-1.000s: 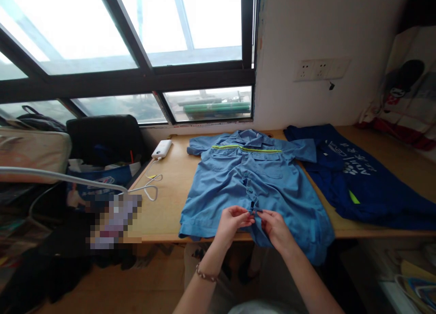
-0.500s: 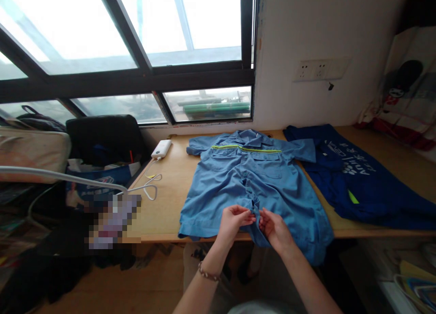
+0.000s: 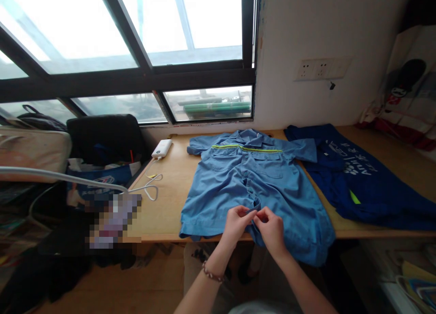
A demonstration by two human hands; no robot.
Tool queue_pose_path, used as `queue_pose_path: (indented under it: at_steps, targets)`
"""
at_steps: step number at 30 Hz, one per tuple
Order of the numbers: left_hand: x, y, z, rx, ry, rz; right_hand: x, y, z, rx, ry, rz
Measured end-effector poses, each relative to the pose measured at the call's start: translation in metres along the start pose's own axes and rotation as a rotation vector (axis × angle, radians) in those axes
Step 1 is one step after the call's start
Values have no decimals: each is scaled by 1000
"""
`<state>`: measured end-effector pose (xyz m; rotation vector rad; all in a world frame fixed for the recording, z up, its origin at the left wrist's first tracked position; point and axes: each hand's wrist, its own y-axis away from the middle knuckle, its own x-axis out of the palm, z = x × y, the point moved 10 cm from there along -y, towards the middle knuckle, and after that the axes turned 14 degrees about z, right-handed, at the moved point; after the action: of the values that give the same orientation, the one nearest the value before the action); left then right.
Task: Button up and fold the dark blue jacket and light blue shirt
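A light blue work shirt (image 3: 238, 182) with a yellow stripe across the chest lies flat, collar away from me, on a wooden table (image 3: 170, 191). Its hem hangs over the near edge. My left hand (image 3: 236, 222) and my right hand (image 3: 270, 228) meet at the shirt's front opening near the hem. Both pinch the cloth edges together, fingertips touching. A bead bracelet sits on my left wrist.
A dark blue garment (image 3: 361, 182) with white print lies to the right, partly under the shirt's sleeve. A white power bank (image 3: 162, 148) and its cable (image 3: 150, 182) lie at the table's left. A black chair (image 3: 102, 139) and bags stand left of the table. Wall sockets (image 3: 320, 69) are above.
My hands have drawn closer together at the front opening and shifted slightly toward me. The two cloth edges near the hem now meet between my fingers.
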<state>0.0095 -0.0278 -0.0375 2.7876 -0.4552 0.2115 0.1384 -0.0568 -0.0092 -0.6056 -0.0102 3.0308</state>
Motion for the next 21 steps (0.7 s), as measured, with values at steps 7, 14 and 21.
queue_pose_path:
  at_steps: [7,14,21]
  targets:
    - [-5,1,15,-51,172,-62,7,-3,-4,-8,-45,48]
    - [-7,1,25,-99,340,-57,13,2,1,-49,-30,76]
    - [-3,4,12,5,245,-47,14,0,-4,-57,-83,61]
